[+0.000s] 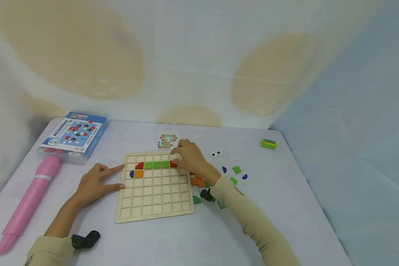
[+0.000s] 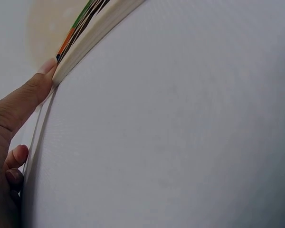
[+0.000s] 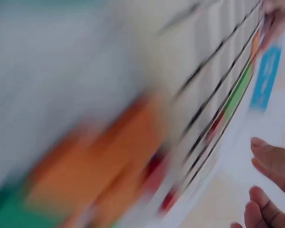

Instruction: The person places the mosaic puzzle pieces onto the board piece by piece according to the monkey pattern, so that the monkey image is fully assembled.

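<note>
A wooden grid board (image 1: 156, 200) lies in the middle of the table. Along its upper rows sit a red quarter-round piece (image 1: 139, 166), several green squares (image 1: 157, 164), another red piece (image 1: 173, 164), a blue half-round (image 1: 132, 174) and an orange square (image 1: 138, 173). My left hand (image 1: 92, 184) steadies the board's left edge with extended thumb and index finger. Over the upper right corner hovers my right hand (image 1: 190, 157), close to the second red piece. In the right wrist view, the right-hand fingers (image 3: 275, 161) are parted, with nothing visible between them.
Behind the board lies a pattern card (image 1: 168, 140). Loose orange pieces (image 1: 198, 181), green pieces (image 1: 237, 169) and blue half-rounds (image 1: 244, 176) are scattered right, near two googly eyes (image 1: 214, 154). A green block (image 1: 268, 144) stands far right; a boxed set (image 1: 76, 135) and pink tube (image 1: 28, 203) lie left.
</note>
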The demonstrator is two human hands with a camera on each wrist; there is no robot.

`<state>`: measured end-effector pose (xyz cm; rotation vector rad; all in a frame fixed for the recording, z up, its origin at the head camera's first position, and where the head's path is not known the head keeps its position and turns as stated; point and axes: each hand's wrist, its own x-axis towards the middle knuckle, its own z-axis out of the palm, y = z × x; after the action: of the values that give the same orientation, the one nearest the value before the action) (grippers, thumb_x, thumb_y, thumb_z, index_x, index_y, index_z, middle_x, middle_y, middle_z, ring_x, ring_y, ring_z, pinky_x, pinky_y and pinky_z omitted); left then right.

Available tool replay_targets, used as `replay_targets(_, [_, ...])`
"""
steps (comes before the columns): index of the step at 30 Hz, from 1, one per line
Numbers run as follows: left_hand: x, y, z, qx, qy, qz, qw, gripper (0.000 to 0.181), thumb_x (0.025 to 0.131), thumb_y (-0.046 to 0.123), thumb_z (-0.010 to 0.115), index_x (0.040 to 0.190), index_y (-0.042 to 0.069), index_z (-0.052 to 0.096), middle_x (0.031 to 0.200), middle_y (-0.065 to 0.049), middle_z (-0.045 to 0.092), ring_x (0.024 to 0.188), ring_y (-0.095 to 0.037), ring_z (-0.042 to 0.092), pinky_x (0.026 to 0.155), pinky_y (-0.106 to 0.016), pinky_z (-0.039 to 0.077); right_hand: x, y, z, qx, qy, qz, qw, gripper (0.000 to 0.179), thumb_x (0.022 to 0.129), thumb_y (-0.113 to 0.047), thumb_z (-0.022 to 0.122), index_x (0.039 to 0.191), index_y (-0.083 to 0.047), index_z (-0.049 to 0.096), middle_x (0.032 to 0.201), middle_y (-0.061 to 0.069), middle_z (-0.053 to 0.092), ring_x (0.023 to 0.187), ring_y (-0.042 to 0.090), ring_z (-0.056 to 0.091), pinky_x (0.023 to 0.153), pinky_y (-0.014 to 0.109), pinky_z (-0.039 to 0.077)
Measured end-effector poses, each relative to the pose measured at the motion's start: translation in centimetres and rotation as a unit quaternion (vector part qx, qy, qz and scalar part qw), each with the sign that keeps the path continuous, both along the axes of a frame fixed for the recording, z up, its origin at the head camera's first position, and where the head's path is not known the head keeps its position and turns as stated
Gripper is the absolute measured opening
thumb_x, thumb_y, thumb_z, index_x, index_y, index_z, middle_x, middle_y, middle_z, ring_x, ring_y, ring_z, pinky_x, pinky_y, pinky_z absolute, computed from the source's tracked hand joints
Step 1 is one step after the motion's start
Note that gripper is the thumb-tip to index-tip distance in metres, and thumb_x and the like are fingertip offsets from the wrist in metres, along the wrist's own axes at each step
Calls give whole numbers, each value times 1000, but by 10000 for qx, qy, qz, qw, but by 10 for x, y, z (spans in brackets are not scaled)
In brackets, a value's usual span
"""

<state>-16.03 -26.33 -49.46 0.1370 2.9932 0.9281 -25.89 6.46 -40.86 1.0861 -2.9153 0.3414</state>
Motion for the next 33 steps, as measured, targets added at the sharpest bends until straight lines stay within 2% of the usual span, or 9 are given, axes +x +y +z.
replay_targets(6, [0, -2, 1, -13, 49, -46, 10000, 79, 78, 61, 75, 143, 21, 55, 105, -12, 42, 95, -24, 39, 75, -41, 28, -28, 80, -4, 294, -171, -760, 9965, 29, 88, -14, 75, 118, -13, 74, 107, 12, 61, 102, 27, 53, 85, 41, 47])
replay_targets(11, [0, -4, 1, -12, 88, -65, 9999, 79, 78, 60, 76, 143, 21, 55, 104, -11, 42, 92, -23, 38, 74, -40, 27, -40, 118, -8, 661, -373, -1168, 9903, 33, 87, -14, 75, 120, -14, 74, 109, 14, 60, 103, 29, 54, 85, 42, 48])
replay_targets(15, [-1, -3, -1, 27, 62, -64, 10000, 78, 78, 59, 77, 142, 20, 55, 103, -12, 42, 92, -23, 38, 74, -40, 28, -42, 127, -11, 831, -467, -1134, 9890, 31, 88, -16, 73, 120, -16, 74, 109, 14, 60, 102, 28, 54, 86, 42, 47])
replay_targets(21, [-1, -1, -1, 32, 51, -30, 10000, 78, 78, 57, 77, 142, 21, 55, 103, -12, 41, 93, -24, 39, 74, -40, 27, -43, 129, -17, 911, -299, -1047, 9899, 28, 89, -17, 74, 116, -14, 75, 102, 10, 59, 95, 24, 51, 81, 38, 45])
replay_targets(27, [-1, -1, -1, 40, 43, -48, 10000, 78, 77, 57, 78, 142, 20, 55, 103, -12, 42, 93, -24, 39, 74, -40, 27, -43, 131, -18, 813, -370, -1082, 9901, 26, 88, -18, 75, 113, -9, 76, 101, 9, 59, 94, 23, 51, 80, 37, 44])
replay_targets(33, [-1, -1, 0, 45, 38, -47, 10000, 79, 77, 57, 78, 143, 21, 55, 103, -12, 42, 93, -24, 39, 74, -41, 27, -46, 130, -17, 616, -412, -893, 9932, 23, 87, -18, 75, 105, -3, 76, 99, 9, 60, 92, 24, 52, 81, 38, 45])
